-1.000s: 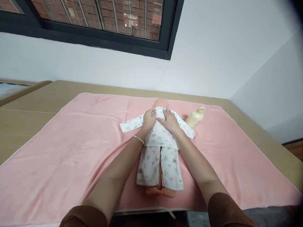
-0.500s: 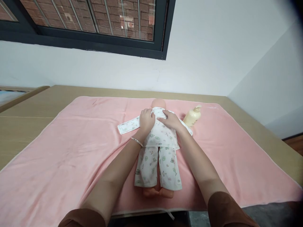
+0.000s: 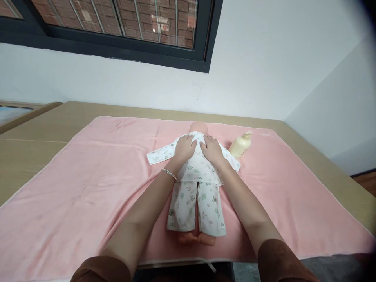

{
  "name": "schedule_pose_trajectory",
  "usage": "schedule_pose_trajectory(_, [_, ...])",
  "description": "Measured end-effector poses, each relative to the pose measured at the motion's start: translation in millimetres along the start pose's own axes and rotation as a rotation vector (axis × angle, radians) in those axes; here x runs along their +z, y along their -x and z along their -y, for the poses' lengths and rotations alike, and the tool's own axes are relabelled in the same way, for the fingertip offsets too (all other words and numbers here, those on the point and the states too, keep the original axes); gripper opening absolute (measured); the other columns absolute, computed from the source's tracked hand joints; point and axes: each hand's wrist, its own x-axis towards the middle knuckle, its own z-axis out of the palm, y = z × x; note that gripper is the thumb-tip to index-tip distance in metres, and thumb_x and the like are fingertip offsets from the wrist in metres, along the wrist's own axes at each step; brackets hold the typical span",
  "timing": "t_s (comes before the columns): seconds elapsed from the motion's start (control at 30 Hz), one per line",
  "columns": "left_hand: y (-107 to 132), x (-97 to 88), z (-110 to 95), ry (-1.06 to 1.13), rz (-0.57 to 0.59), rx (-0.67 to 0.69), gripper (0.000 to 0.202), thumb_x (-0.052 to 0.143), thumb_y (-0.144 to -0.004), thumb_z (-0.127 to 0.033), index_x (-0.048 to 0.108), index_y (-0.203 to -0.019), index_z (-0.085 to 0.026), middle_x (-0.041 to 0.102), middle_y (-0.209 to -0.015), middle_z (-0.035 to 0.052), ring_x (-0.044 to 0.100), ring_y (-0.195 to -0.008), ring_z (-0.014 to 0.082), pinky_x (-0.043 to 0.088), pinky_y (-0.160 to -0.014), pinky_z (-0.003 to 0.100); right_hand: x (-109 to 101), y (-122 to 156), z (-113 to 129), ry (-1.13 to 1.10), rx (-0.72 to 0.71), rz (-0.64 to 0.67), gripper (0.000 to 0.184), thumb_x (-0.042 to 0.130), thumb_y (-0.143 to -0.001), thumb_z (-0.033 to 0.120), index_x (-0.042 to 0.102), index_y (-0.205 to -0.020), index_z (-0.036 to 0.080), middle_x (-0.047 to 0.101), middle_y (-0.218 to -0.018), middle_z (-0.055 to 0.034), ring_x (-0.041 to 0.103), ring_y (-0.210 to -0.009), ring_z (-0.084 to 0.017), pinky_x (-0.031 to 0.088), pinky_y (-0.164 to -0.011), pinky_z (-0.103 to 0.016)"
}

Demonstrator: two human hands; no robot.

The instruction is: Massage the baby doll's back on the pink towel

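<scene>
A baby doll (image 3: 198, 127) in a white printed top (image 3: 197, 169) and matching trousers (image 3: 182, 207) lies with its head toward the wall and its feet toward me. My left hand (image 3: 185, 148) rests flat on the left side of the doll's upper body, fingers stretched toward its shoulder. On the right side, my right hand (image 3: 212, 149) lies the same way, palm down with fingers extended. Both thumbs point inward, a small gap apart. The doll's sleeves spread out to either side, and its bare feet show below the trouser hems.
A pink blanket (image 3: 88, 188) covers much of the wooden table (image 3: 32, 156) under the doll. Just right of the doll, a cream pump bottle (image 3: 241, 145) lies tilted on the blanket. Behind the table is a white wall (image 3: 249, 70) with a dark-framed window (image 3: 123, 43).
My fingers have straightened and both hands now lie flatter on the doll's upper body, more evenly matched. The view has shifted slightly.
</scene>
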Motion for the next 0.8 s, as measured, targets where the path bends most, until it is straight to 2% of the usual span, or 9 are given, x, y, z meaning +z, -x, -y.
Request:
schedule_pose_trajectory(0.13, [7,-7.7,-18,-0.114,-0.014,-0.061,0.036,0.037,-0.097,-0.026,0.070,-0.106,-0.015,0.071,-0.104,0.0165,0.065,-0.103,0.0301,0.052,-0.091,0.042,-13,12,20,0.080,0.027,-0.010,0.042,0.031,-0.103,0.032,0.061,-0.125,0.013,0.065,-0.126,-0.0166,0.058,-0.120,-0.029,0.041,-0.103,-0.039])
schedule_pose_trajectory(0.27, [12,-10.6,-29,-0.135,-0.055,-0.151,0.030,0.044,-0.096,-0.030,0.070,-0.089,-0.018,0.070,-0.096,0.0169,0.065,-0.098,0.0313,0.053,-0.084,0.041,-21,17,28,0.101,0.133,0.018,0.038,0.035,-0.102,0.037,0.066,-0.112,0.018,0.070,-0.111,-0.0142,0.065,-0.101,-0.028,0.048,-0.085,-0.035])
schedule_pose_trajectory(0.33, [11,-10.0,-28,-0.123,-0.073,-0.188,0.030,0.045,-0.095,-0.032,0.070,-0.089,-0.017,0.070,-0.098,0.0175,0.064,-0.100,0.0326,0.053,-0.085,0.043,-20,14,22,0.062,0.131,0.025,0.039,0.036,-0.101,0.040,0.067,-0.110,0.018,0.071,-0.109,-0.0138,0.065,-0.102,-0.028,0.048,-0.085,-0.035])
schedule_pose_trajectory(0.4, [9,-8.5,-23,-0.113,-0.071,-0.194,0.031,0.045,-0.095,-0.034,0.070,-0.094,-0.015,0.070,-0.101,0.0181,0.063,-0.104,0.0334,0.052,-0.089,0.045,-15,9,13,0.015,0.088,0.004,0.040,0.037,-0.100,0.040,0.066,-0.114,0.016,0.069,-0.117,-0.0147,0.061,-0.112,-0.029,0.046,-0.093,-0.036])
schedule_pose_trajectory(0.53, [4,-5.6,-13,-0.070,-0.032,-0.063,0.033,0.042,-0.096,-0.030,0.069,-0.108,-0.014,0.071,-0.112,0.0157,0.061,-0.113,0.0301,0.046,-0.102,0.043,-6,1,0,-0.017,-0.003,0.002,0.049,0.036,-0.101,0.036,0.053,-0.138,0.009,0.053,-0.144,-0.0171,0.045,-0.136,-0.029,0.031,-0.114,-0.040])
schedule_pose_trajectory(0.6, [5,-5.3,-12,-0.070,-0.028,-0.032,0.032,0.041,-0.096,-0.028,0.069,-0.108,-0.016,0.071,-0.112,0.0133,0.062,-0.111,0.0276,0.047,-0.099,0.040,-6,1,1,-0.005,-0.031,0.022,0.051,0.035,-0.102,0.034,0.046,-0.145,0.009,0.048,-0.149,-0.0165,0.041,-0.140,-0.029,0.028,-0.117,-0.041])
schedule_pose_trajectory(0.67, [8,-5.3,-16,-0.118,-0.042,-0.054,0.032,0.039,-0.097,-0.027,0.070,-0.102,-0.017,0.072,-0.107,0.0119,0.064,-0.105,0.0263,0.049,-0.092,0.037,-8,4,7,0.021,-0.039,0.015,0.048,0.034,-0.102,0.032,0.049,-0.143,0.013,0.053,-0.145,-0.0148,0.047,-0.134,-0.028,0.034,-0.111,-0.038])
schedule_pose_trajectory(0.73, [12,-5.3,-22,-0.194,-0.066,-0.100,0.033,0.039,-0.097,-0.029,0.070,-0.096,-0.018,0.073,-0.101,0.0118,0.064,-0.102,0.0265,0.050,-0.085,0.036,-11,9,16,0.060,0.004,-0.006,0.040,0.034,-0.102,0.030,0.059,-0.130,0.016,0.063,-0.130,-0.0127,0.058,-0.119,-0.027,0.043,-0.099,-0.035])
schedule_pose_trajectory(0.8, [15,-5.1,-27,-0.256,-0.092,-0.146,0.035,0.039,-0.097,-0.032,0.071,-0.094,-0.017,0.072,-0.100,0.0124,0.064,-0.102,0.0277,0.050,-0.083,0.036,-14,13,24,0.098,0.065,-0.028,0.036,0.034,-0.101,0.029,0.065,-0.116,0.018,0.069,-0.116,-0.0115,0.064,-0.104,-0.026,0.046,-0.087,-0.032])
